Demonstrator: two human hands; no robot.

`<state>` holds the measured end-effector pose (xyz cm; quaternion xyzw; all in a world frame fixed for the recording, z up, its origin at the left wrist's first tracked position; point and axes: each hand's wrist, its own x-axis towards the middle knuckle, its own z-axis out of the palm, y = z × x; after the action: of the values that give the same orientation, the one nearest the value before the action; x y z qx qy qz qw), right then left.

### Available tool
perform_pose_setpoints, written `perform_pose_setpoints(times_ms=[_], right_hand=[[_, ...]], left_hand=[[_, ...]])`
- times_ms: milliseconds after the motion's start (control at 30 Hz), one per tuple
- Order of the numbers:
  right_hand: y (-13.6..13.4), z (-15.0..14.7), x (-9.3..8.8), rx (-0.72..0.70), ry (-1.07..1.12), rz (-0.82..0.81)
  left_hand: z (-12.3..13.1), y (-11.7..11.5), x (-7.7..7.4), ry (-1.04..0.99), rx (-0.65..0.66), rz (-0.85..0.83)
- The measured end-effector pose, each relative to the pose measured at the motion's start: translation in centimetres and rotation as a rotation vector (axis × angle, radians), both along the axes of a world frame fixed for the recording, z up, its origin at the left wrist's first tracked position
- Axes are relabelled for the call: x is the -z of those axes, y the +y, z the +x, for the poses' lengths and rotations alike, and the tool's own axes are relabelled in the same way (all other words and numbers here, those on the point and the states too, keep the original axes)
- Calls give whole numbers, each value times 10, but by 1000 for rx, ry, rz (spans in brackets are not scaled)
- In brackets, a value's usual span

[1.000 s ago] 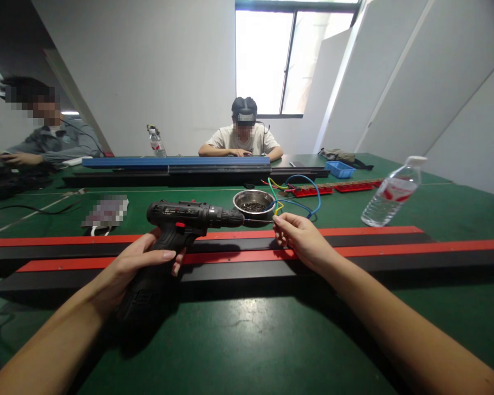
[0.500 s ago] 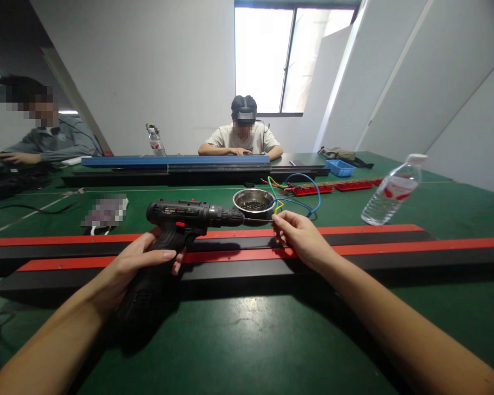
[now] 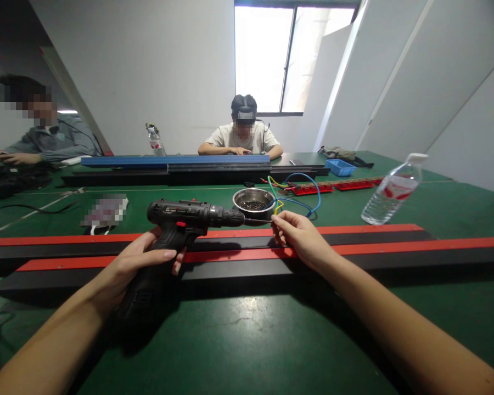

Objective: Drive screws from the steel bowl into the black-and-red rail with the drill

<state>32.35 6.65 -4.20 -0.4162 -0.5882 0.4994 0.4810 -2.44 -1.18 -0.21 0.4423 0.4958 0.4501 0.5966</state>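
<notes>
My left hand [image 3: 142, 260] is wrapped round the grip of a black cordless drill [image 3: 185, 219], held level with its bit pointing right. My right hand [image 3: 298, 237] is pinched at the tip of the bit, fingers closed on something too small to make out. Both hands hover over two long black rails with red strips [image 3: 374, 249] that run across the green table. Just behind the drill's nose stands a steel bowl [image 3: 254, 198] with small dark screws in it.
Coloured wires [image 3: 296, 189] loop beside the bowl. A clear water bottle [image 3: 389, 192] leans at the right. Red parts trays [image 3: 325, 189] and a blue bin [image 3: 340, 168] lie further back. A long blue rail [image 3: 173, 161] crosses the far table, where two people sit.
</notes>
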Motion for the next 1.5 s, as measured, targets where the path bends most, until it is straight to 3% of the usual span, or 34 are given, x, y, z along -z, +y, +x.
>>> perform_pose_setpoints(times_ms=[233, 733, 1133, 1500], right_hand=[[-2, 0, -4, -1, 5, -1], [-2, 0, -2, -23, -7, 9], [-4, 1, -5, -48, 121, -99], [-7, 0, -8, -40, 97, -39]], left_hand=[[6, -2, -1, -22, -61, -3], [8, -3, -6, 7, -47, 11], [6, -3, -4, 4, -63, 4], [-1, 1, -1, -16, -28, -19]])
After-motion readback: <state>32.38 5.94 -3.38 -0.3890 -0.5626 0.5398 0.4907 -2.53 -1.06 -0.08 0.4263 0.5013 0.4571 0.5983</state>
